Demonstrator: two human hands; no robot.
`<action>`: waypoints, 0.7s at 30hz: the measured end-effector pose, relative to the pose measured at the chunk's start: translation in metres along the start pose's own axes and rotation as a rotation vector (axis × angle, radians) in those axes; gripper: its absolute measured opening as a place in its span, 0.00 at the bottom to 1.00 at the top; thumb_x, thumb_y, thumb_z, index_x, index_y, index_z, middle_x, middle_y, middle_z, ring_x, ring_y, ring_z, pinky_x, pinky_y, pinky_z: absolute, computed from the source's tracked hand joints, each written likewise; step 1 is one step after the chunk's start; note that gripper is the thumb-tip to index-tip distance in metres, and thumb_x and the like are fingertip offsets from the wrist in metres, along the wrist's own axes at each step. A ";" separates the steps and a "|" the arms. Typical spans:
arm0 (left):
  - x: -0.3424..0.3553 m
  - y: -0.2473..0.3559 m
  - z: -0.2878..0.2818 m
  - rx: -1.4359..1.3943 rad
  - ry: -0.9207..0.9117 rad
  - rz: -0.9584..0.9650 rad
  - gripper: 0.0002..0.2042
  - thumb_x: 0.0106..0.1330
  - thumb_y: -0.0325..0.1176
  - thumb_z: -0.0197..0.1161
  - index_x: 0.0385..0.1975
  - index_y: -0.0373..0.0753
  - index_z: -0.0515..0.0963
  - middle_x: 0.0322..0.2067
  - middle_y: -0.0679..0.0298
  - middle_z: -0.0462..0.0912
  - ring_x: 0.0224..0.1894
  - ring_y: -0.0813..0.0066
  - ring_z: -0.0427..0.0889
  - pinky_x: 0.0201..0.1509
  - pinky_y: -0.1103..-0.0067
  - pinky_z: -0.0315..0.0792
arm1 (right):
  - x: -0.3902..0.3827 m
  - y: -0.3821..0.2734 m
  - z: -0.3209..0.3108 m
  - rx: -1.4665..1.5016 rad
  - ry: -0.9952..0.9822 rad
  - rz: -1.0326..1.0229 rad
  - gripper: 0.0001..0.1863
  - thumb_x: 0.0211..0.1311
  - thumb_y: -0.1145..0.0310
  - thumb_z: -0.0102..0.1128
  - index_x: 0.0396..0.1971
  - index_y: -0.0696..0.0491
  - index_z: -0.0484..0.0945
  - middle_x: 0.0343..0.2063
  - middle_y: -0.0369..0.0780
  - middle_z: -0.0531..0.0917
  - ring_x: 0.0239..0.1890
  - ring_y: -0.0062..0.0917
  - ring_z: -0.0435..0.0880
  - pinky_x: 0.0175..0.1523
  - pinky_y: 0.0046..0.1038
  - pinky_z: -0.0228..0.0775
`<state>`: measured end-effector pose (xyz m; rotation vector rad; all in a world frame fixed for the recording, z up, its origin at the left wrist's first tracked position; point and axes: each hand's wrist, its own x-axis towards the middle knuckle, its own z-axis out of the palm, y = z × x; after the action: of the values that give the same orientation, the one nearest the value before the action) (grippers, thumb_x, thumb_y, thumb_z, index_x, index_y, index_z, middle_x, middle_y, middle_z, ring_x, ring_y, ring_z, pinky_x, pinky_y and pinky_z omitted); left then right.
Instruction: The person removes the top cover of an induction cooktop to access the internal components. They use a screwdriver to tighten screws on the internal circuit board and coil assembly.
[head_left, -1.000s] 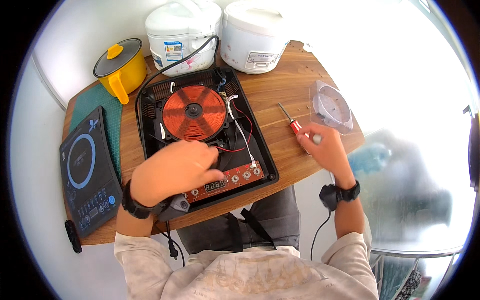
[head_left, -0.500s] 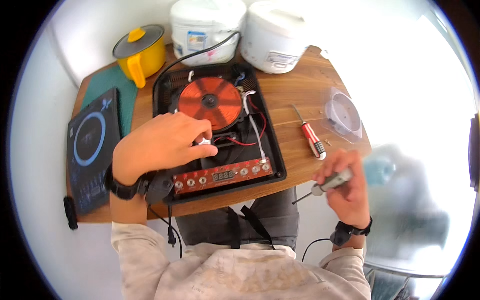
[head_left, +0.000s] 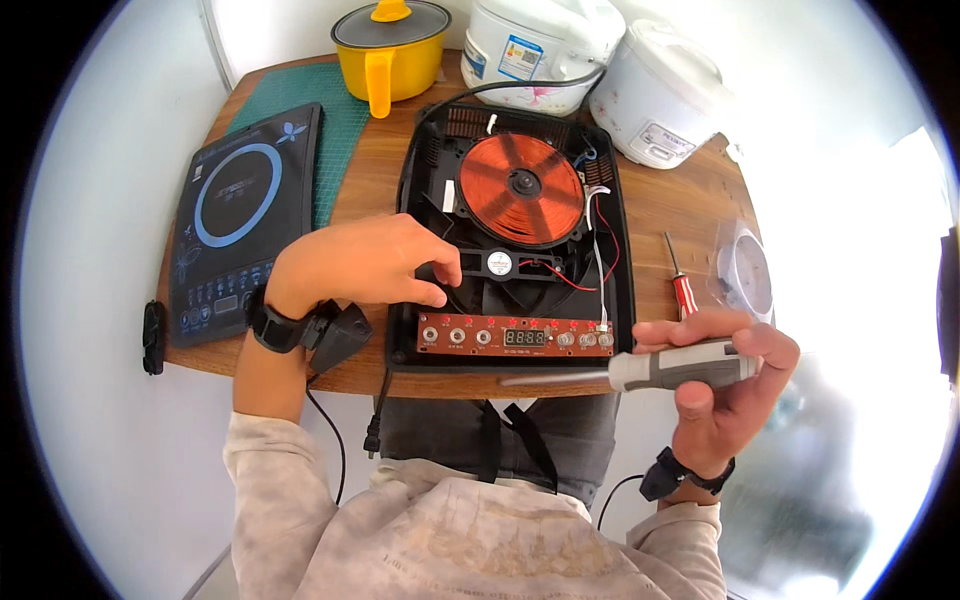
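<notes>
An opened black induction cooker base holds a round copper-orange coil, a fan with a round centre label, coloured wires and a reddish control board along its front. My left hand hovers over the fan's left side, fingers loosely curled, thumb apart, nothing visible between them. My right hand holds a grey-and-white screwdriver almost level, its shaft pointing left in front of the base's lower right corner. A red-and-white screwdriver lies just beyond that hand.
A black glass cooktop lies on a green mat at left. A yellow pot and two white rice cookers stand at the back of the wooden table. A clear plastic piece lies at right.
My right hand, near the red-handled screwdriver at first, now holds the grey one and has turned it level. My left fingers have loosened and shifted left, exposing the fan's label. The view has shifted too.
</notes>
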<state>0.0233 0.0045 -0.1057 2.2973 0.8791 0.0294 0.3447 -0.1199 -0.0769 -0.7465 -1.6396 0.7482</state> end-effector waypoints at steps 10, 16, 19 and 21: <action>-0.014 -0.029 0.020 -0.241 0.106 0.112 0.09 0.64 0.30 0.69 0.41 0.36 0.80 0.36 0.60 0.88 0.38 0.62 0.87 0.42 0.70 0.78 | 0.030 0.031 0.051 -0.019 -0.232 -0.138 0.23 0.64 0.89 0.58 0.48 0.53 0.58 0.49 0.50 0.71 0.51 0.42 0.86 0.54 0.38 0.81; -0.011 -0.040 0.031 -0.281 0.084 0.209 0.07 0.63 0.28 0.68 0.39 0.37 0.80 0.35 0.62 0.89 0.39 0.63 0.87 0.42 0.72 0.78 | 0.028 0.044 0.061 -0.004 -0.269 -0.135 0.21 0.64 0.89 0.57 0.46 0.53 0.57 0.48 0.50 0.71 0.52 0.42 0.86 0.53 0.37 0.81; -0.014 -0.036 0.024 -0.325 0.020 0.178 0.07 0.63 0.28 0.69 0.39 0.37 0.81 0.36 0.63 0.89 0.39 0.67 0.87 0.40 0.74 0.77 | 0.030 0.046 0.064 -0.017 -0.290 -0.149 0.21 0.63 0.90 0.57 0.46 0.53 0.57 0.47 0.50 0.71 0.51 0.42 0.87 0.52 0.37 0.81; -0.014 -0.034 0.021 -0.343 -0.011 0.161 0.08 0.62 0.28 0.69 0.39 0.37 0.80 0.35 0.64 0.89 0.39 0.69 0.88 0.39 0.75 0.77 | 0.029 0.046 0.066 -0.033 -0.289 -0.151 0.21 0.63 0.90 0.56 0.45 0.53 0.57 0.47 0.50 0.72 0.50 0.42 0.87 0.52 0.37 0.81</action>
<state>-0.0025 0.0022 -0.1398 2.0359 0.6264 0.2205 0.2793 -0.0751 -0.1080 -0.5475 -1.9501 0.7472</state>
